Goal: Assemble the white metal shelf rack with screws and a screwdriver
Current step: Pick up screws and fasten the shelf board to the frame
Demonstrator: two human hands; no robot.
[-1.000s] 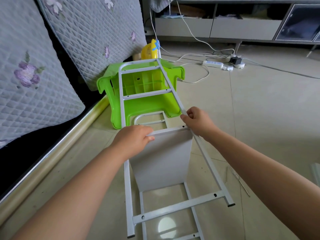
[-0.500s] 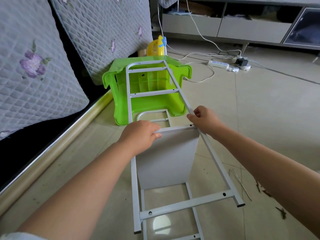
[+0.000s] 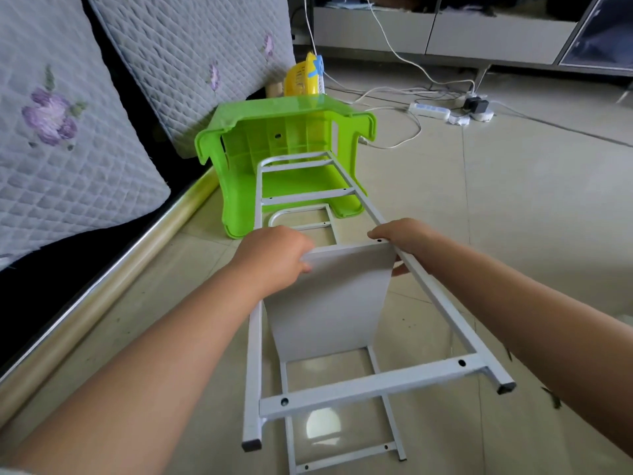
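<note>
**Upper frame drops low over the stool as the panel is lined up**

Big picture first: a pale tiled floor (image 3: 513, 207), quilted cushions (image 3: 68, 138) leaning at the left, and a green plastic stool (image 3: 291, 132) tipped on its side ahead. Across the middle lies the rack itself — one white ladder-shaped side frame (image 3: 373, 385) held up off the floor, a second side frame (image 3: 342, 464) flat on the tiles beneath it.

And here is the change: a second ago the far end of the raised frame stood high across the stool; now it sits low, inside the stool's open underside. The frame has been tilted down, closer to level — a sign, I'd judge, that the person is squaring it against the shelf panel (image 3: 332, 303) rather than fastening yet.

The panel stands between the two frames, its top edge meeting the raised frame's crossbar. The left hand (image 3: 274, 258) curls over the panel's top left corner and the rail there. The right hand (image 3: 400, 238) wraps the right rail beside a screw hole, thumb under the panel edge.

No screw or screwdriver in either hand — the joint looks unfastened.
</note>
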